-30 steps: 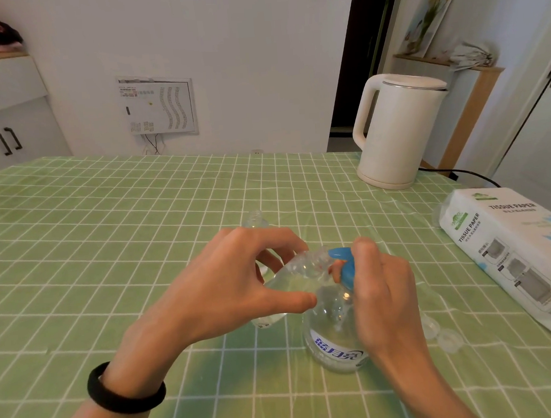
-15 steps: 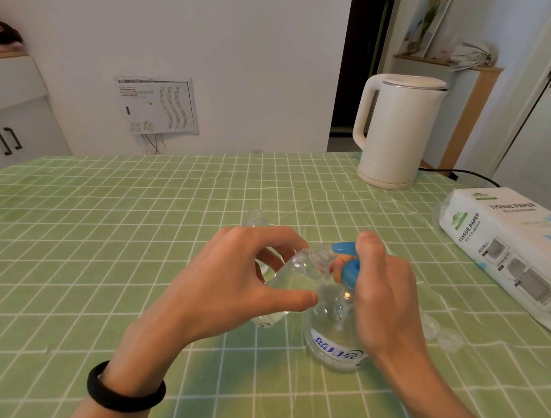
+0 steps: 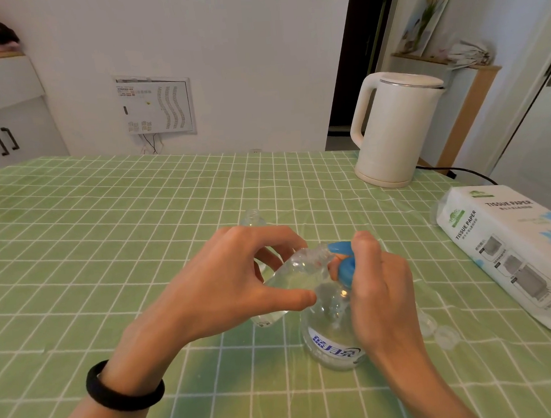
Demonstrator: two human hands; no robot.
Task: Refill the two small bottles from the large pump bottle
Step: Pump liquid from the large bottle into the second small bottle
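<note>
Head camera, looking down from over the person's shoulder: the refill looks about midway through its first bottle. The left hand (image 3: 227,287) has its grip closed round a small clear bottle (image 3: 291,273), held tilted above the surface (image 3: 106,237) with its open mouth right at the spout of the blue pump head (image 3: 344,262). The right hand (image 3: 380,286) has its grip curled over that pump head, on top of the large pump bottle (image 3: 332,338), which stands upright on the surface close to the person. Some clear liquid seems to sit in the held bottle, though how full it is I cannot tell. The second small bottle (image 3: 253,217) stands uncapped just behind the left hand and looks empty, so I judge it is yet to be filled, and capping is left too.

Counting: one pump bottle, two small bottles, what look like two loose clear caps (image 3: 446,337) right of the pump bottle, one white kettle (image 3: 395,128), one tissue pack (image 3: 512,251).
</note>
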